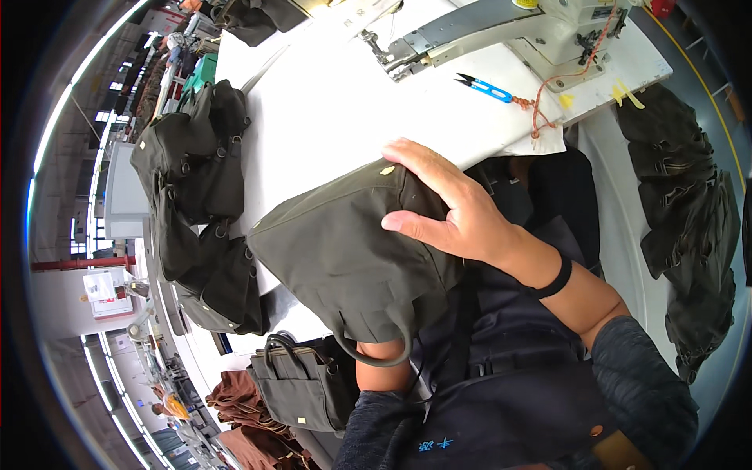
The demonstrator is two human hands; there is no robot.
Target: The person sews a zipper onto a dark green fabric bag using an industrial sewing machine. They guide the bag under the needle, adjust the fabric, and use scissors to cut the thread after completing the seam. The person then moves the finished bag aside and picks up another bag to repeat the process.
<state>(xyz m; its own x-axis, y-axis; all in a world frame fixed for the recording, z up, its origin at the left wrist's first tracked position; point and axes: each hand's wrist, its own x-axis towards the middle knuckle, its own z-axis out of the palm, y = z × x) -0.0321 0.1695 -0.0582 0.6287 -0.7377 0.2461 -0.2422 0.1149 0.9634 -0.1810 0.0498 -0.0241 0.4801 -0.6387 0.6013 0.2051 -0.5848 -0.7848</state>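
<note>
A dark olive fabric handbag (pixel 329 235) lies tilted in front of me over the table's near edge, with a looped handle (pixel 376 362) hanging toward me. My right hand (pixel 454 204) grips its upper right corner, thumb on the broad face and fingers along the end, near a small pale tag (pixel 387 170). My left forearm (pixel 381 368) passes behind the handle and goes into or under the bag. The bag hides my left hand and its fingers.
A sewing machine (pixel 486 35) stands at the far right of the white table (pixel 313 102). Blue thread snips (pixel 484 86) on an orange cord lie beside it. Olive bags (pixel 200 164) are heaped at left, another bag (pixel 301 384) below, more (pixel 677 204) at far right.
</note>
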